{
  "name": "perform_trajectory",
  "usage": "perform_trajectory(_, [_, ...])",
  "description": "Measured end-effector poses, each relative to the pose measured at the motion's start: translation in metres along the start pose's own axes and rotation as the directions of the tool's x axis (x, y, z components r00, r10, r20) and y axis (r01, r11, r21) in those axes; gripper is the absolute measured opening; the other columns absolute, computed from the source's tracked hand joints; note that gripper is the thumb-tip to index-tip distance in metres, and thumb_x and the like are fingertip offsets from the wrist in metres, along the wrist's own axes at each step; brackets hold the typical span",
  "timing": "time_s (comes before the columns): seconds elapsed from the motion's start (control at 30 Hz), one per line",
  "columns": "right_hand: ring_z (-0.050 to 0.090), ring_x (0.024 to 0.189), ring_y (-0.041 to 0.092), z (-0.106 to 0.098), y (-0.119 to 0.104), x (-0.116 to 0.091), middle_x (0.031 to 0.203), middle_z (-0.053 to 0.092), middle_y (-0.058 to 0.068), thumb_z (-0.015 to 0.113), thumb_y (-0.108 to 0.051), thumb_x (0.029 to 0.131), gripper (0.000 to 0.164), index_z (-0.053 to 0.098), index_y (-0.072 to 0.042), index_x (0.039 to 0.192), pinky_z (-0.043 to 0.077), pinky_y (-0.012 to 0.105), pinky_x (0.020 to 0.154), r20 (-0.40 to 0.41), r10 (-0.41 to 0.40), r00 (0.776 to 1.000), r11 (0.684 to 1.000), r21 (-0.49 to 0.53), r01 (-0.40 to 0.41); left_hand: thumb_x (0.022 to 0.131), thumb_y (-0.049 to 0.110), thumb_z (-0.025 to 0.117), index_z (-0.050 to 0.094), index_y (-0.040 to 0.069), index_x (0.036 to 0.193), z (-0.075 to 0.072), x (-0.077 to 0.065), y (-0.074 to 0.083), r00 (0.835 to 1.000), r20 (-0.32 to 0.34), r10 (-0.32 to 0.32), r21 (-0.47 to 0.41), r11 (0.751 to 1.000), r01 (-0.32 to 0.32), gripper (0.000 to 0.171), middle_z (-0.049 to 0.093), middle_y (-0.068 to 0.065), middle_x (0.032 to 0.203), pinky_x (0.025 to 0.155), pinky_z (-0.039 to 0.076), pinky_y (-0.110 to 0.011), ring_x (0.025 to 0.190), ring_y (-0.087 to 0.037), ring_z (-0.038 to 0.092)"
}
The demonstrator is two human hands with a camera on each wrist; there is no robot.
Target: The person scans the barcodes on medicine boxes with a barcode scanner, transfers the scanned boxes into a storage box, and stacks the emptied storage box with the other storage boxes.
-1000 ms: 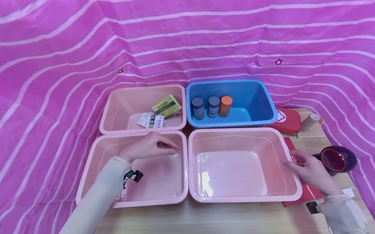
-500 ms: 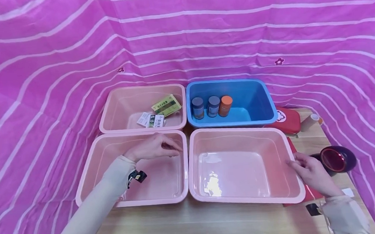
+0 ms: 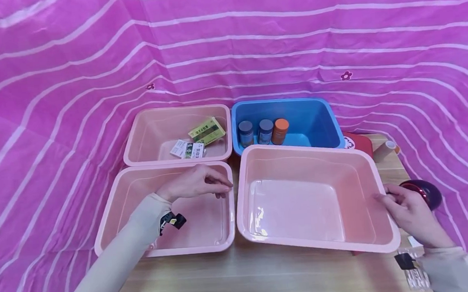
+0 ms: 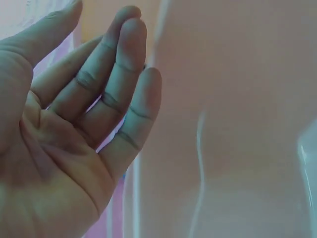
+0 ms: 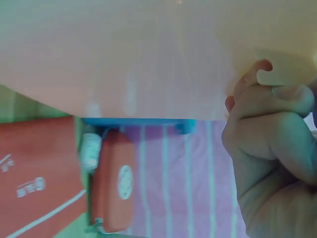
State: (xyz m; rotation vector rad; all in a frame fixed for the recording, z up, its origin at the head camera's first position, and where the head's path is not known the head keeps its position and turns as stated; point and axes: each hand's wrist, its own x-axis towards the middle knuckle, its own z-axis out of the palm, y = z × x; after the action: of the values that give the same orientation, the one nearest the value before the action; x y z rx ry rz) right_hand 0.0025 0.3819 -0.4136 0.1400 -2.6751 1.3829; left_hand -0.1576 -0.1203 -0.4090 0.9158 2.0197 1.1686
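Note:
My right hand (image 3: pixel 416 214) grips the right rim of a pink plastic tub (image 3: pixel 295 209), thumb on the inside. This tub sits skewed, its right side raised, and overlaps the front of the blue tub (image 3: pixel 310 127). From below in the right wrist view, curled fingers (image 5: pixel 267 134) hold the tub's rim. My left hand (image 3: pixel 193 182) hovers over a second pink tub (image 3: pixel 194 225) at front left, fingertips close to its right rim. In the left wrist view that hand (image 4: pixel 74 119) has loosely bent fingers and holds nothing.
Behind, a pink tub (image 3: pixel 148 138) holds a yellow-green box (image 3: pixel 207 130) and white-green packs (image 3: pixel 193 150). Three capped bottles stand in the blue tub. At right are a red zip case (image 5: pixel 114 183), a white bottle (image 3: pixel 385 150), a dark round object (image 3: pixel 430 193) and a red flat packet (image 5: pixel 39 173).
The right hand has pulled the front right tub rightward and lifted its right side, turning it askew. The left hand has shifted slightly right, towards its tub's rim.

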Motion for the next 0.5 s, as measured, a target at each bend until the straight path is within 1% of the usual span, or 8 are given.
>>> perform_trajectory(0.1, [0.056, 0.044, -0.002, -0.005, -0.011, 0.002, 0.057, 0.06, -0.014, 0.061, 0.008, 0.096, 0.011, 0.066, -0.001, 0.094, 0.044, 0.022, 0.039, -0.013, -0.014, 1.0, 1.0, -0.024, 0.014, 0.098, 0.022, 0.071, 0.078, 0.015, 0.119, 0.001, 0.0, 0.01, 1.0, 0.008, 0.029, -0.062, 0.998, -0.028, 0.023, 0.077, -0.003, 0.098, 0.087, 0.062, -0.035, 0.092, -0.029, 0.075])
perform_trajectory(0.17, [0.054, 0.042, -0.002, -0.007, -0.018, 0.002, 0.055, 0.058, -0.014, 0.063, 0.007, 0.096, 0.01, 0.067, -0.002, 0.093, 0.043, 0.022, 0.038, -0.022, -0.018, 1.0, 0.999, -0.05, 0.017, 0.099, 0.02, 0.07, 0.078, 0.015, 0.117, 0.001, 0.0, 0.017, 0.999, 0.008, 0.053, -0.086, 0.995, -0.052, 0.021, 0.077, -0.004, 0.097, 0.087, 0.062, -0.038, 0.09, -0.027, 0.075])
perform_trajectory(0.27, [0.052, 0.042, -0.002, -0.01, -0.027, 0.001, 0.055, 0.056, -0.013, 0.065, 0.006, 0.094, 0.015, 0.07, -0.008, 0.095, 0.042, 0.022, 0.038, -0.043, -0.01, 0.999, 0.998, -0.06, 0.008, 0.1, 0.016, 0.069, 0.078, 0.01, 0.115, 0.001, -0.003, 0.026, 0.997, -0.008, 0.076, -0.114, 0.991, -0.076, 0.019, 0.077, -0.006, 0.097, 0.086, 0.063, -0.04, 0.089, -0.025, 0.075])
perform_trajectory(0.33, [0.054, 0.044, -0.002, -0.012, -0.032, 0.0, 0.055, 0.057, -0.012, 0.066, 0.003, 0.095, 0.019, 0.072, -0.015, 0.096, 0.044, 0.022, 0.039, -0.055, 0.026, 0.998, 0.999, -0.045, -0.029, 0.099, 0.015, 0.069, 0.077, 0.008, 0.115, 0.002, -0.006, 0.031, 0.997, -0.03, 0.067, -0.127, 0.989, -0.07, 0.019, 0.077, -0.007, 0.098, 0.086, 0.063, -0.039, 0.09, -0.024, 0.075])
perform_trajectory(0.37, [0.056, 0.045, -0.002, -0.013, -0.035, -0.001, 0.056, 0.058, -0.011, 0.066, 0.002, 0.096, 0.021, 0.072, -0.018, 0.097, 0.046, 0.022, 0.04, -0.054, 0.054, 0.997, 0.998, -0.017, -0.055, 0.099, 0.014, 0.069, 0.077, 0.007, 0.116, 0.002, -0.008, 0.034, 0.997, -0.045, 0.058, -0.142, 0.988, -0.064, 0.02, 0.078, -0.007, 0.1, 0.086, 0.063, -0.038, 0.09, -0.024, 0.076])
perform_trajectory(0.43, [0.06, 0.048, 0.001, -0.016, -0.039, -0.003, 0.059, 0.063, -0.009, 0.065, -0.001, 0.098, 0.021, 0.073, -0.02, 0.098, 0.049, 0.025, 0.041, -0.035, 0.133, 0.99, 0.985, 0.113, -0.129, 0.098, 0.012, 0.07, 0.076, 0.004, 0.118, 0.004, -0.012, 0.038, 0.996, -0.076, 0.044, -0.189, 0.98, -0.058, 0.022, 0.078, -0.009, 0.104, 0.086, 0.063, -0.039, 0.093, -0.025, 0.077])
perform_trajectory(0.47, [0.062, 0.049, 0.003, -0.018, -0.042, -0.004, 0.061, 0.065, -0.008, 0.064, -0.002, 0.099, 0.021, 0.074, -0.021, 0.099, 0.05, 0.027, 0.041, -0.024, 0.181, 0.983, 0.967, 0.189, -0.173, 0.097, 0.012, 0.071, 0.075, 0.003, 0.119, 0.005, -0.015, 0.04, 0.995, -0.094, 0.037, -0.216, 0.975, -0.057, 0.024, 0.078, -0.009, 0.106, 0.087, 0.063, -0.039, 0.094, -0.026, 0.077])
perform_trajectory(0.5, [0.065, 0.05, 0.006, -0.019, -0.043, -0.005, 0.063, 0.068, -0.006, 0.063, -0.003, 0.1, 0.021, 0.074, -0.02, 0.1, 0.052, 0.029, 0.042, -0.008, 0.214, 0.977, 0.94, 0.273, -0.204, 0.096, 0.011, 0.072, 0.074, 0.003, 0.12, 0.006, -0.017, 0.042, 0.993, -0.114, 0.034, -0.246, 0.967, -0.062, 0.026, 0.077, -0.01, 0.108, 0.087, 0.063, -0.04, 0.094, -0.027, 0.077])
